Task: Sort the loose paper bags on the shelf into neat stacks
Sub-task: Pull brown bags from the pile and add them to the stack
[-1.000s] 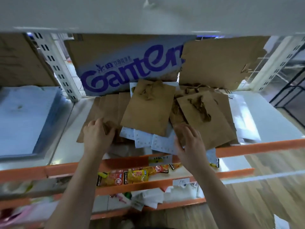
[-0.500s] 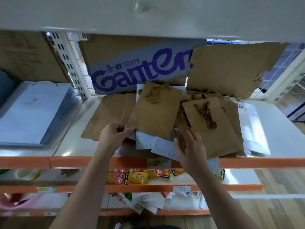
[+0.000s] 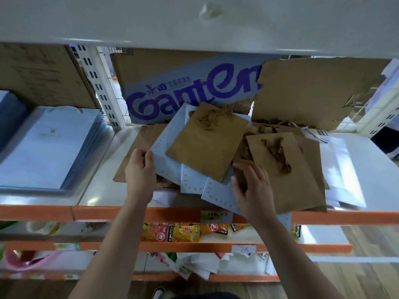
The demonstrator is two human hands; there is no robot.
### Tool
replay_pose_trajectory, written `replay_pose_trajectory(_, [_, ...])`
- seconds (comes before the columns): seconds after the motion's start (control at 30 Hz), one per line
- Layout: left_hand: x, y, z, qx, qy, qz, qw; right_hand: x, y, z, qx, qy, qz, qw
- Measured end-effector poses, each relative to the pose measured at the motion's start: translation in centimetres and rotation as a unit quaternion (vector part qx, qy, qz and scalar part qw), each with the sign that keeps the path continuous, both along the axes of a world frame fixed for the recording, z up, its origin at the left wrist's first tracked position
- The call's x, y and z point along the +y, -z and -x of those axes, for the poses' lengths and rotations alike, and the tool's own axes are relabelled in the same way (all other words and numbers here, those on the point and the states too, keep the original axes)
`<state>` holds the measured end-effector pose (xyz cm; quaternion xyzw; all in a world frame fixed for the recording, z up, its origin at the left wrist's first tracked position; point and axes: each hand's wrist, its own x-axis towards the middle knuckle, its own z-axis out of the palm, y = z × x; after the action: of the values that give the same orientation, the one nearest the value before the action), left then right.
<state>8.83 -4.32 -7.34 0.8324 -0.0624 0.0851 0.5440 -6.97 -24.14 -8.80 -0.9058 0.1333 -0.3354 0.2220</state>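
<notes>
A loose pile of paper bags lies on the white shelf. A brown bag with twisted handles lies on top of pale blue bags with dotted edges. A second brown bag lies to the right, over more brown bags. Flat brown bags lie underneath at the left. My left hand grips the left edge of the top pale blue bag, which is tilted up. My right hand rests with spread fingers on a pale blue bag, at the left edge of the right brown bag.
A purple-lettered cardboard box and a torn cardboard sheet stand at the back. A neat stack of pale blue bags fills the left bay. White bags lie at the right. Orange shelf edges run below, with snack packets underneath.
My left hand moved right off the flat brown bags, took the pale blue bag's left edge and lifted it with the brown bag on top. My right hand stayed put.
</notes>
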Motion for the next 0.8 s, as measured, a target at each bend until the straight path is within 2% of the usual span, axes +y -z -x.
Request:
replay_pose_trajectory(0.2, [4.7, -0.2, -1.4, 0.016, -0.05, 0.085, 0.995, 1.2, -0.3, -1.3, 0.004, -0.012, 0.018, 1.0])
replay_pose_trajectory(0.37, [8.9, -0.1, -2.6, 0.153, 0.021, 0.196, 0.968, 2.7, -0.4, -2.3, 0.004, -0.019, 0.008, 1.0])
replay_pose_trajectory(0.5, [9.8, -0.1, -3.4, 0.229, 0.066, 0.178, 0.955, 3.8, -0.3, -2.7, 0.008, -0.035, -0.01, 0.999])
replay_pose_trajectory(0.63, [9.3, -1.0, -4.6, 0.262, 0.093, 0.166, 0.946, 4.3, -0.3, -2.6, 0.019, -0.04, -0.01, 0.999])
replay_pose_trajectory(0.7, [8.8, -1.3, -5.0, 0.244, 0.103, 0.136, 0.955, 4.3, -0.2, -2.4, 0.022, -0.04, -0.01, 0.999])
replay_pose_trajectory(0.8, [8.4, -1.3, -5.2, 0.174, 0.064, 0.105, 0.977, 4.2, -0.2, -2.0, 0.023, -0.039, -0.014, 0.999])
